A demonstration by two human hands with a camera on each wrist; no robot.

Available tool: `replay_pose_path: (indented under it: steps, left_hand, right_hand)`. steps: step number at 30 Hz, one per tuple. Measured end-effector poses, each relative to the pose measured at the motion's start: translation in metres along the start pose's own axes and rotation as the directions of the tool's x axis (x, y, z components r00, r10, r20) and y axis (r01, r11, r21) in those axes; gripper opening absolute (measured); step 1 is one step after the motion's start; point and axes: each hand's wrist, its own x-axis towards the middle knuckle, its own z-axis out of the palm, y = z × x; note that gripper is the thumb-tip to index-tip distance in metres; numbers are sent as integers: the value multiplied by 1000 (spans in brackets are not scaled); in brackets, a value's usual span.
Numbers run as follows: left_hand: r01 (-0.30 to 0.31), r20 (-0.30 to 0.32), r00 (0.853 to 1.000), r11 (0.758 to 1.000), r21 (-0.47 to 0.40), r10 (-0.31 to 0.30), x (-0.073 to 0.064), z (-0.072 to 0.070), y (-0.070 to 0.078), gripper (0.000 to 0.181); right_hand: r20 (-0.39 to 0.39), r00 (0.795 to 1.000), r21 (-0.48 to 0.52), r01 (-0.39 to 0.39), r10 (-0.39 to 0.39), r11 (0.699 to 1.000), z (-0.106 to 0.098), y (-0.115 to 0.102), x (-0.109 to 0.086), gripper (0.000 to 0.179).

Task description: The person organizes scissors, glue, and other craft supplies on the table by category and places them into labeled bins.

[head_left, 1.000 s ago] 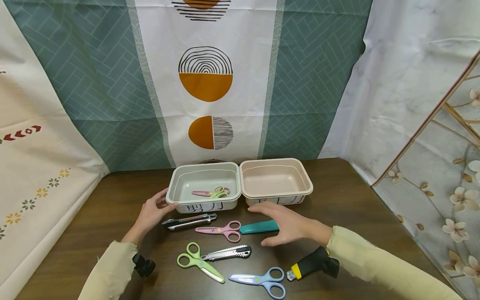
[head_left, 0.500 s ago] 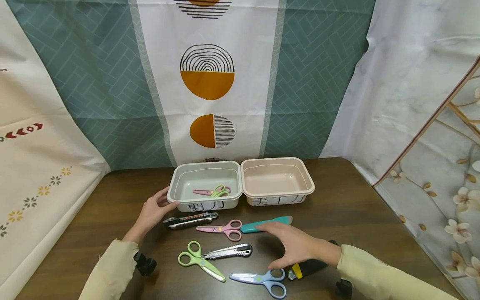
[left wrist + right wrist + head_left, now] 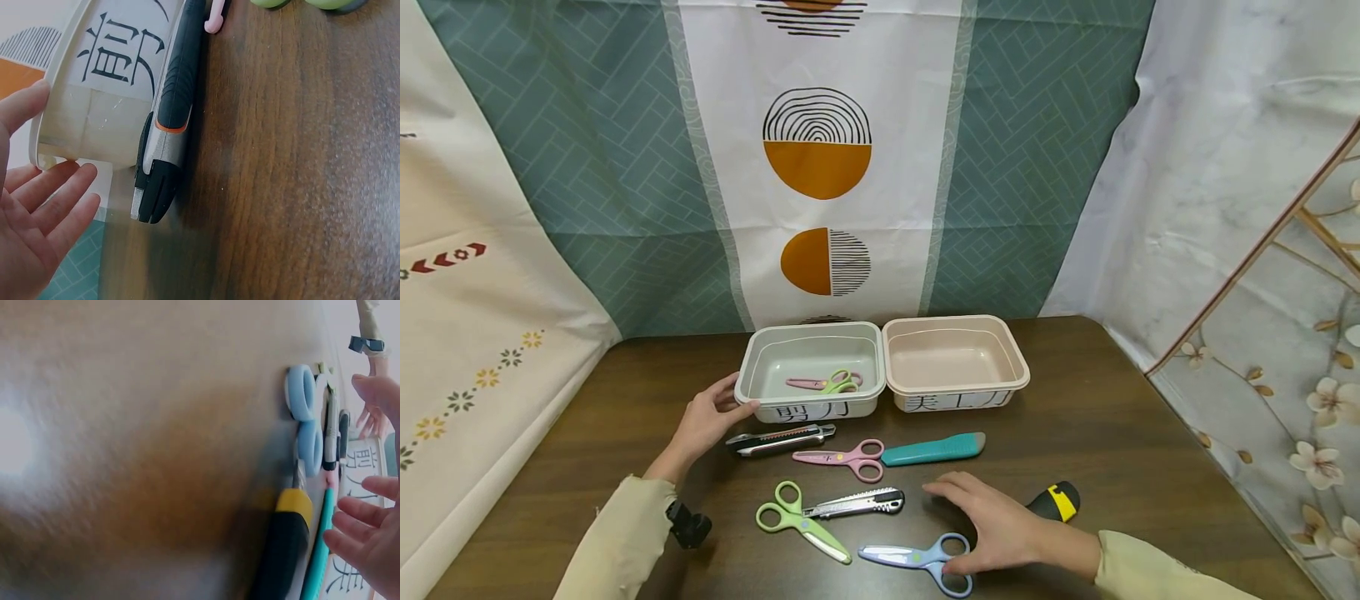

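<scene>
My left hand (image 3: 707, 421) holds the front-left corner of the pale green bin (image 3: 775, 362), thumb on its front rim and fingers along its side. Inside that bin lie small scissors (image 3: 838, 383) with pink and green parts. With fingers spread and nothing between them, my right hand (image 3: 992, 525) hovers over the handle end of the blue scissors (image 3: 898, 557). Partly hidden behind this hand is a black-and-yellow utility knife (image 3: 1063, 502). A teal cutter (image 3: 936, 450), pink scissors (image 3: 831, 458), a silver snap-off cutter (image 3: 861, 503) and green scissors (image 3: 811, 527) lie on the table nearby.
Beside the green bin stands a beige bin (image 3: 955, 362) with nothing in it; both carry labels with characters on the front. A black-and-silver cutter (image 3: 172, 106) lies just before the green bin. Patterned cloths (image 3: 1037, 167) hang behind the dark wooden table (image 3: 1150, 467).
My right hand has moved back toward me, from over the teal cutter to over the blue scissors, uncovering the teal cutter. My left hand has stayed at the green bin.
</scene>
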Motion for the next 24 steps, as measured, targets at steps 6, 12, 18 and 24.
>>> replay_pose_path:
  steps: [6, 12, 18, 24]
  left_hand:
    - [-16, -8, 1000, 1000, -2, 16, 1, 1, -3, 69]
    - [-26, -5, 1000, 1000, -7, 26, 1, 0, -3, 68]
    - [-22, -4, 1000, 1000, -7, 22, 1, -1, -1, 69]
    - [-16, -2, 1000, 1000, -5, 16, 0, -1, -1, 69]
  right_hand:
    - [38, 999, 22, -15, 15, 1000, 6, 0, -3, 80]
    - [53, 999, 11, -4, 3, 1000, 10, 0, -6, 80]
    - [59, 998, -22, 2, -1, 1000, 15, 2, -9, 80]
    - [14, 999, -45, 40, -39, 998, 20, 3, -11, 78]
